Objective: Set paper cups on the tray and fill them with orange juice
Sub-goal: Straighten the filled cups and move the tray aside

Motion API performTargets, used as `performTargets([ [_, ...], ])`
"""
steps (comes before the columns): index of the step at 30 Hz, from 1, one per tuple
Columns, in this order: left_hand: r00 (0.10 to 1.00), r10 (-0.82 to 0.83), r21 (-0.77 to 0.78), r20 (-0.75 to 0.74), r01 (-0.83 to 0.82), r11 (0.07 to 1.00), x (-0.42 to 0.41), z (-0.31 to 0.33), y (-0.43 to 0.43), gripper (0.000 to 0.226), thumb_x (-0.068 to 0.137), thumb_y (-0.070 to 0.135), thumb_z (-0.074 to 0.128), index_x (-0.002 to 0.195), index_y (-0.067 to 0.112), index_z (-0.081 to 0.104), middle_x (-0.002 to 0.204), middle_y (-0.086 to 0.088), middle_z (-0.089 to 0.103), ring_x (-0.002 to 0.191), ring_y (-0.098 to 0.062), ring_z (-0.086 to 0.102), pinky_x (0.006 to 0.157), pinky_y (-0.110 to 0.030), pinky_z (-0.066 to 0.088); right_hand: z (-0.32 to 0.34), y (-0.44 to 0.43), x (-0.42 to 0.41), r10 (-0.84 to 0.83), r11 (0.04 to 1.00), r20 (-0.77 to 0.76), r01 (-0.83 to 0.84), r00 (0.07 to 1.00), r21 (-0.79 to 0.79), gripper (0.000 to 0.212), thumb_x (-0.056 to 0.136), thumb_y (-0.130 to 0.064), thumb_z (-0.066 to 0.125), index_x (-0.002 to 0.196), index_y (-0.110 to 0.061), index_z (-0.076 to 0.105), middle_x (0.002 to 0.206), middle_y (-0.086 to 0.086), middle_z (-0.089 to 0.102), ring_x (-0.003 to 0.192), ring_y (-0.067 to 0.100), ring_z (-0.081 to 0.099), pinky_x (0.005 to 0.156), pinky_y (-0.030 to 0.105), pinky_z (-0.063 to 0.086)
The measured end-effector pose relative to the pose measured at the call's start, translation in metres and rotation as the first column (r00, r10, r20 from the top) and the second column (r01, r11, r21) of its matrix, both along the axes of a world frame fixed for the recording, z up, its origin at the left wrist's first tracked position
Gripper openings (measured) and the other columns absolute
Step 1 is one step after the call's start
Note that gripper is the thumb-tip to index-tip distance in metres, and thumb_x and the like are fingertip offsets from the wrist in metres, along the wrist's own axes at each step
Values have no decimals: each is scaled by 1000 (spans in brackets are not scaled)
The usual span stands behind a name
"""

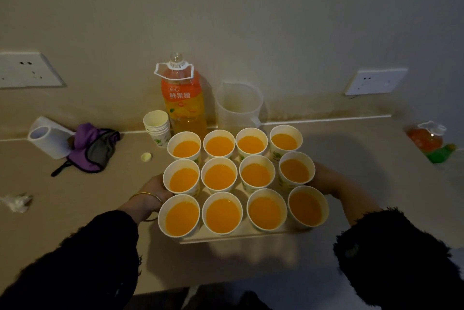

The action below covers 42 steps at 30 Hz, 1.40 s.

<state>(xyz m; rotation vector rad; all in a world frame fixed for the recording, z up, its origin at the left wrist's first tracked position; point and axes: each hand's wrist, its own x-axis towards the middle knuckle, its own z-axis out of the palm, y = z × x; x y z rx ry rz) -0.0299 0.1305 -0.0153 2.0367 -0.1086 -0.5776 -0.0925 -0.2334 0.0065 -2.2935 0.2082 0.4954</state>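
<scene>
Several paper cups (219, 177) filled with orange juice stand in three rows on a pale tray (226, 237). My left hand (152, 190), with a gold bangle on the wrist, grips the tray's left edge beside the middle row. At the tray's right edge is my right hand (324, 179), its fingers hidden behind the cups. The tray casts a shadow on the counter below its front edge. An uncapped orange juice bottle (184, 106) stands behind the tray, with a stack of empty paper cups (157, 128) to its left.
A clear plastic pitcher (238, 103) stands right of the bottle. A bottle cap (146, 157), a purple cloth (93, 146), a white roll (47, 137) and crumpled wrap (16, 203) lie at left. Another juice bottle (426, 141) lies far right. The wall is close behind.
</scene>
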Motion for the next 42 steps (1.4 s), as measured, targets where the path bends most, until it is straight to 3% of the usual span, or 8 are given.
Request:
performTargets([
  [5, 1000, 16, 14, -19, -15, 1000, -3, -3, -25, 59, 35, 48, 78, 88, 26, 62, 94, -1, 67, 91, -20, 61, 83, -38, 47, -4, -23, -1, -13, 1000, -3, 13, 1000, 3, 37, 81, -19, 75, 114, -15, 58, 113, 6, 61, 106, 22, 58, 89, 36, 45],
  [8, 999, 33, 14, -18, -33, 999, -3, -6, -38, 49, 44, 37, 77, 88, 24, 61, 92, 0, 66, 89, -21, 60, 78, -33, 45, -1, -36, -1, -35, 999, -46, 35, 998, -5, 43, 75, -33, 77, 112, -20, 59, 111, 5, 62, 103, 24, 61, 89, 42, 50],
  [14, 1000, -7, 29, 9, 7, 1000, 2, -7, -57, 71, 32, 49, 75, 95, 18, 63, 92, -1, 66, 87, -18, 61, 76, -30, 44, -2, -58, -2, -77, 996, -65, 74, 995, -41, 34, 77, -33, 75, 106, -20, 61, 108, 9, 65, 97, 27, 65, 87, 50, 53],
  [20, 999, -36, 8, 7, 36, 999, 9, -3, -77, 52, 34, 42, 77, 81, 28, 59, 83, 10, 63, 82, -13, 58, 77, -32, 42, -3, -67, -6, -84, 996, -19, 84, 996, -23, 18, 83, -18, 72, 97, -16, 63, 105, 10, 65, 99, 25, 62, 89, 42, 49],
  [26, 997, -80, 58, 0, 80, 995, 18, -5, -89, 47, 40, 39, 77, 82, 30, 58, 94, -3, 65, 92, -23, 59, 85, -38, 46, -5, -77, -8, -91, 995, 27, 89, 995, 49, 26, 83, -9, 71, 82, -28, 54, 89, -6, 58, 85, 9, 55, 82, 30, 42],
  [32, 998, -60, 97, -1, 59, 993, 19, -4, -104, 36, 52, 35, 79, 80, 30, 57, 93, -3, 64, 91, -23, 59, 80, -33, 44, -12, -95, -7, -131, 991, 14, 131, 991, 39, 20, 82, -12, 72, 99, -14, 62, 106, 10, 64, 100, 24, 60, 90, 40, 47],
  [39, 1000, -5, 107, -4, 5, 994, 12, 2, -128, 36, 45, 33, 73, 77, 28, 56, 90, -4, 63, 90, -24, 59, 79, -33, 43, -14, -117, -7, -78, 996, 62, 74, 995, 59, 25, 80, -12, 74, 100, -17, 60, 109, 8, 62, 102, 23, 59, 95, 44, 46],
  [42, 1000, 19, 124, -4, -19, 992, 6, 2, -141, 37, 52, 26, 83, 77, 27, 56, 92, -6, 63, 89, -24, 57, 78, -34, 43, -17, -133, -7, -69, 994, 88, 61, 994, 93, 27, 80, -9, 74, 103, -15, 61, 109, 8, 63, 100, 18, 59, 96, 46, 46],
])
